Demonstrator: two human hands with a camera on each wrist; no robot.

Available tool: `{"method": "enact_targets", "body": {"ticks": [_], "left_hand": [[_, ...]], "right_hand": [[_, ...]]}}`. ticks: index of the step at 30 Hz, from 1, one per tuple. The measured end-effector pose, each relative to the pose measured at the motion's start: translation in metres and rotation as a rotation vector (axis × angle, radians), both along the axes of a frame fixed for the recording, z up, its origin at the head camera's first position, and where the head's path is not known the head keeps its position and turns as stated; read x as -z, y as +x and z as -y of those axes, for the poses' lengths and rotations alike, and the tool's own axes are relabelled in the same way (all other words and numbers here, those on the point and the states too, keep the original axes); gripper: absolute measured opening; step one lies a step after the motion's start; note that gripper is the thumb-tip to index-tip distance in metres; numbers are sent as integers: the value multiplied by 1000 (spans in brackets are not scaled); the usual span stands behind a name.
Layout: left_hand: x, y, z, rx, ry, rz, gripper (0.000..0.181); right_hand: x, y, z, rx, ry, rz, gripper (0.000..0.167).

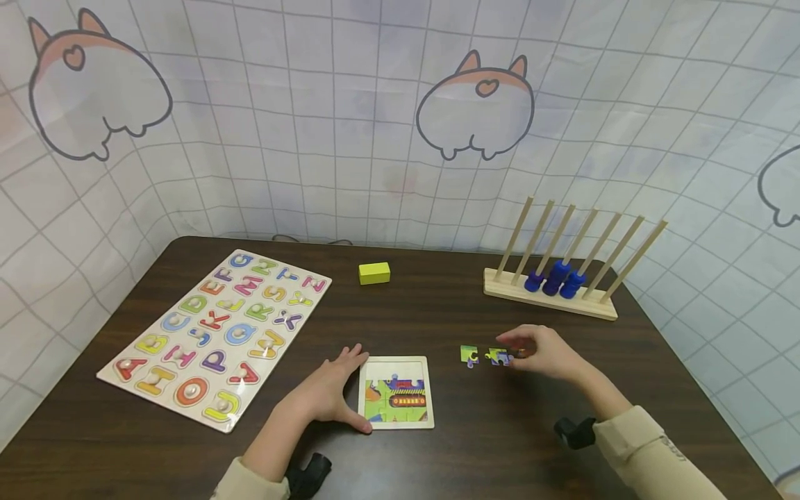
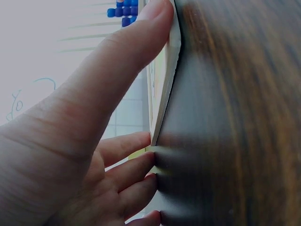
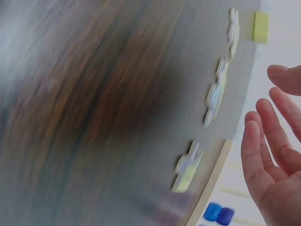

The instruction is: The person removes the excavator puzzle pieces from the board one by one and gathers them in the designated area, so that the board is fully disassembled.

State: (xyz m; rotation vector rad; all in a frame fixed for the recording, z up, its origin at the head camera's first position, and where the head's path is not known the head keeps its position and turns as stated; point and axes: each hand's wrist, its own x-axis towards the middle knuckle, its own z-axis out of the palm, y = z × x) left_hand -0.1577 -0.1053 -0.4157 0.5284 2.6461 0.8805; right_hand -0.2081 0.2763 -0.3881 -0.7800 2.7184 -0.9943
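Observation:
A square wooden jigsaw tray lies on the table, its lower part filled with pieces of a colourful vehicle picture. Along the tray's left side my left hand is spread, thumb at the near corner and fingertips at the far one. In the left wrist view, the thumb and index finger touch the tray's edge. To the right, two loose jigsaw pieces, one green and one green and purple, lie beside my right hand. A third piece shows in the right wrist view. The right fingers are loosely bent, holding nothing.
An alphabet peg board lies at the left. A yellow block sits at the back middle. At the back right stands a wooden rack with upright pegs and blue beads. A tiled-print cloth hangs behind the table.

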Motion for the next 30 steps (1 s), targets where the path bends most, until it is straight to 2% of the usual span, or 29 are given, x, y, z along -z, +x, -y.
{"method": "enact_targets", "body": {"ticks": [5,17,30], "left_hand": [[0,-1,-1,-1,1,5,109],[-1,-1,-2,0,-2,-4,109],[-1,1,-2,-3,-12,-20,102]], "right_hand": [[-2,2,13,-26,-24,30,37],[-9,11,55,-84,-29,8,36],[-3,17,104,-143,-36,69,36]]}}
